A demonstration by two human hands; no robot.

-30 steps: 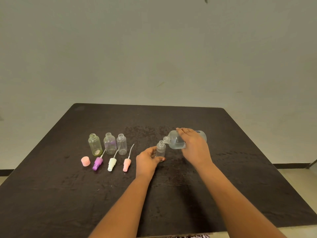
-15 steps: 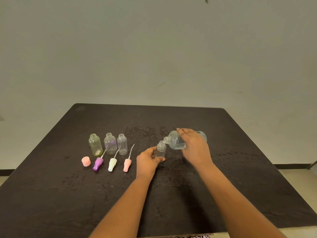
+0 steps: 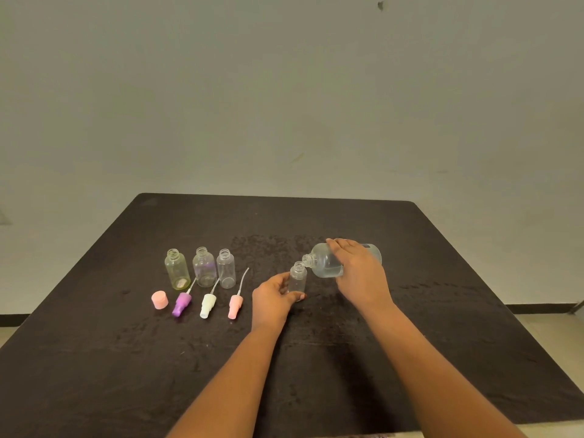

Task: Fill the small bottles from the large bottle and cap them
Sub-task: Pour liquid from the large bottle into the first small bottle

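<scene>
Against a plain pale wall [image 3: 284, 105] stood a dark table [image 3: 442, 343] with a mottled, matt top and rounded far corners. Two bare forearms reached in from its near edge toward the middle.

The right hand [image 3: 357, 273] lay palm-down over the large bottle [image 3: 322, 263], its fingers curled over the top and clamped round the body. The bottle was clear plastic with a rounded shoulder and a threaded neck. It was tipped nearly flat, base toward the right edge, and clear liquid pooled along its lower side. Its open mouth stuck out left of the fingers, right at the rim of a small bottle [image 3: 298, 279].

The left hand [image 3: 271, 298] gripped that small clear cylinder from the left, thumb and fingers wrapped round its lower half, so the neck rose free above the grip. It stood upright near the table's middle; I could not tell whether it touched the top.

Toward the left edge three uncapped bottles stood close in a row: a yellowish bottle [image 3: 177, 270], a purple-tinted bottle [image 3: 204, 268] and a clear bottle [image 3: 226, 270]. Closer to the near edge lay a round pink cap [image 3: 159, 300], a purple sprayer [image 3: 182, 305], a white sprayer [image 3: 208, 306] and a pink sprayer [image 3: 235, 306], the sprayers' thin tubes pointing away.
</scene>
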